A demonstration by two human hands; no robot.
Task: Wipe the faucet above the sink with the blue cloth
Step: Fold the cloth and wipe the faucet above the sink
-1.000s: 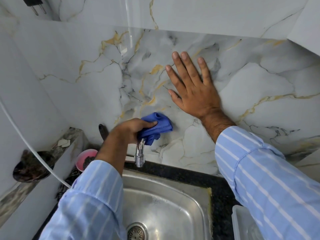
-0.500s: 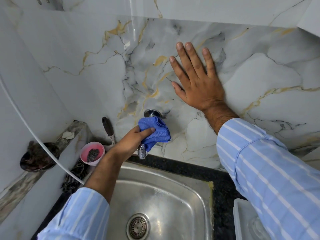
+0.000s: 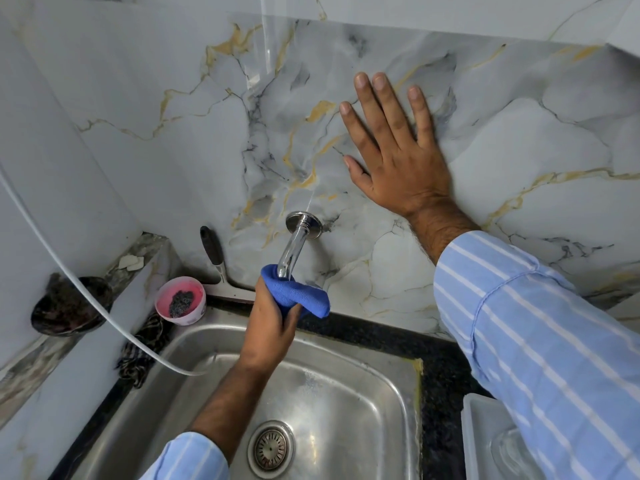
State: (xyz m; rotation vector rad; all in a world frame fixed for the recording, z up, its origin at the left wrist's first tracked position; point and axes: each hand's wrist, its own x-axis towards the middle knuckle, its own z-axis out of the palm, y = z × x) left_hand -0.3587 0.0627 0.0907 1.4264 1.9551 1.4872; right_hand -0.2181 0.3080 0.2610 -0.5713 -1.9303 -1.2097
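The faucet point(image 3: 293, 244) juts from the marble wall point(image 3: 173, 98) above the sink point(image 3: 346, 393). Its lower end is hidden inside the blue cloth point(image 3: 298, 293), which the left hand point(image 3: 272, 327) holds with fingers curled tight around the spout, likely to rub it. The right hand point(image 3: 398, 150) lies flat on the wall, fingers spread, probably for support. The spout's mouth cannot be seen.

You have one view only, from the camera on your head: it looks forward and steeply down, close over the steel sink point(image 3: 346, 393), facing the marble wall point(image 3: 173, 133) behind it. The wide lens bends the edges. Both your sleeves enter from the bottom of the frame.
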